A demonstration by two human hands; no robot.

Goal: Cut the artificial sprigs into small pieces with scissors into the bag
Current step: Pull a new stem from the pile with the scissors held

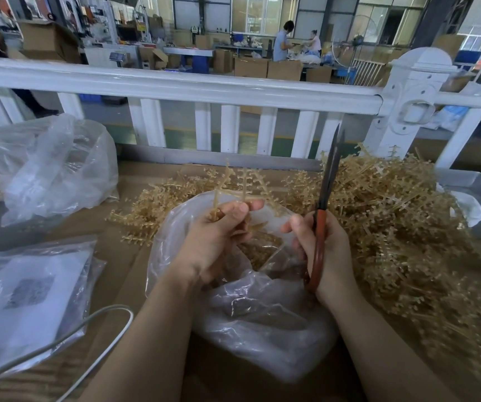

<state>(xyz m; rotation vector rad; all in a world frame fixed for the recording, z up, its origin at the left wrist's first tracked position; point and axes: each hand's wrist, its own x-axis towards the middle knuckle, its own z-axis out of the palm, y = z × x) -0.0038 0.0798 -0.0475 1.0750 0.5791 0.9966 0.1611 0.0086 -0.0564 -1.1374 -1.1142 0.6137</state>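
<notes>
The left hand point(219, 236) pinches a few tan sprigs point(233, 181) upright above the open clear bag point(256, 309). The right hand point(320, 250) grips the red-handled scissors point(324, 204), blades nearly closed and pointing up, beside the sprig pile point(401, 216).

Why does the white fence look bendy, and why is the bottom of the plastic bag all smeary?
Head view: the wide-angle lens bows the white fence rail; the clear plastic bag and heap of sprigs go soft toward the picture's lower edges, with pale glare on the bag; the scissors and the left hand near the middle stay sharper.
</notes>
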